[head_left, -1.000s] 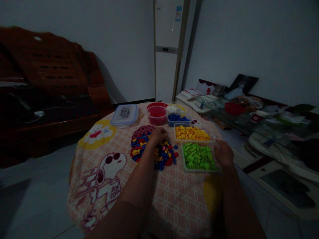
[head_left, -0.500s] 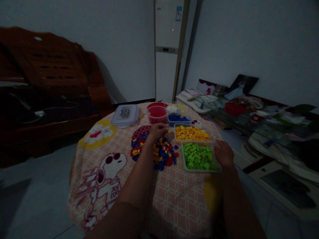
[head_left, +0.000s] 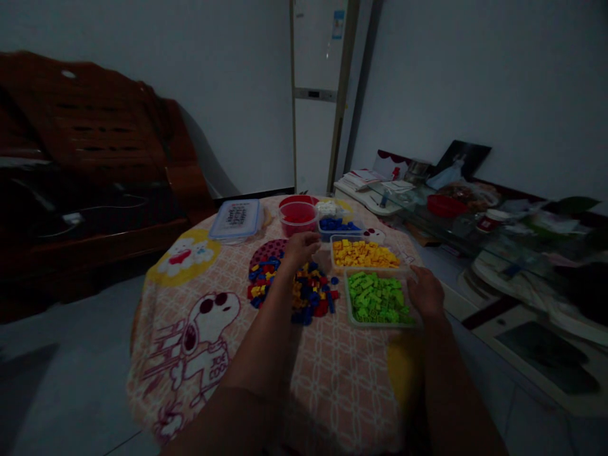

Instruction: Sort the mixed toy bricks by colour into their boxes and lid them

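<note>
My left hand (head_left: 303, 248) hovers over the far side of a mixed heap of toy building blocks (head_left: 311, 297), its fingers curled together. Whatever the fingertips hold, if anything, is too small to make out. The heap is red, blue and yellow, and my forearm hides part of it. My right hand (head_left: 426, 290) grips the right side of a clear plastic container of green blocks (head_left: 377, 297). Directly behind that stands a container of yellow blocks (head_left: 363, 254), close to the right fingertips. Farther back is a container of blue blocks (head_left: 338, 225).
A round tub with red contents (head_left: 298, 218) stands behind my left hand, beside some white pieces (head_left: 329, 208). A lidded box (head_left: 236, 220) lies at the far left of the cloth-covered round table (head_left: 332, 373). A cluttered glass stand (head_left: 427, 212) is at the right.
The small yellow piece near my left fingertips is no longer visible. My left hand has shifted only slightly; my right hand keeps its place at the container.
</note>
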Action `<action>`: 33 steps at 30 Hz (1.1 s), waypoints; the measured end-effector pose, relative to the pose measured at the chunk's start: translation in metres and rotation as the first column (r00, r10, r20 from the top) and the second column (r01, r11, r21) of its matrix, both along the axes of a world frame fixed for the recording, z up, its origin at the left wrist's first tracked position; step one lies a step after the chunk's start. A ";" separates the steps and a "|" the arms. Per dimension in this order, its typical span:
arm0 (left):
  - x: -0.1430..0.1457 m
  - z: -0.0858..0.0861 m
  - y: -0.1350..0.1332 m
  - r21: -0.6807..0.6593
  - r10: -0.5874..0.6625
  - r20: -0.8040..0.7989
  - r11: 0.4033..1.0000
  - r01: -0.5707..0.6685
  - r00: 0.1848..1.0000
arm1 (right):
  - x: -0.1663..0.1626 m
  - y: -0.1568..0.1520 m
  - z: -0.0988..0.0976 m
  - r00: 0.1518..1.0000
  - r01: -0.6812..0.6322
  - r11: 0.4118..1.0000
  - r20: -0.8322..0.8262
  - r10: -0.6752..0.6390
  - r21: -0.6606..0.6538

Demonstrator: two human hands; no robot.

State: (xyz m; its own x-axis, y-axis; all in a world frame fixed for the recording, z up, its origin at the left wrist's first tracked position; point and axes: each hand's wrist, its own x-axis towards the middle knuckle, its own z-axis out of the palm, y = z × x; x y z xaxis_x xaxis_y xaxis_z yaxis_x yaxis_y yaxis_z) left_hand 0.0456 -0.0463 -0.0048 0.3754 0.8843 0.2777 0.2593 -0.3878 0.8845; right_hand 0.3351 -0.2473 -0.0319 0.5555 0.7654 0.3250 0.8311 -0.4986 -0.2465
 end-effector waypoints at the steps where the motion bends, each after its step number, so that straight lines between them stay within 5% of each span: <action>1: -0.011 0.002 0.004 0.019 0.070 -0.056 0.997 -0.069 0.996 | 0.001 0.000 -0.001 1.000 -0.002 1.000 0.001 0.002 0.006; 7: -0.054 0.005 0.012 0.105 0.292 -0.405 0.956 -0.273 0.867 | 0.003 0.001 -0.004 1.000 -0.002 0.999 0.004 0.002 0.038; 16: -0.034 -0.002 0.001 0.104 0.243 -0.711 0.965 -0.243 0.661 | 0.005 0.001 -0.007 1.000 -0.010 0.999 0.008 0.010 0.048; 28: -0.033 -0.002 0.006 0.104 0.218 -0.431 0.976 -0.192 0.876 | 0.006 0.001 -0.007 1.000 -0.014 0.999 0.029 0.012 0.041; 33: -0.027 0.004 -0.002 -0.096 0.132 -0.186 0.984 -0.152 0.974 | 0.007 0.001 -0.008 1.000 -0.008 0.999 0.020 0.007 0.042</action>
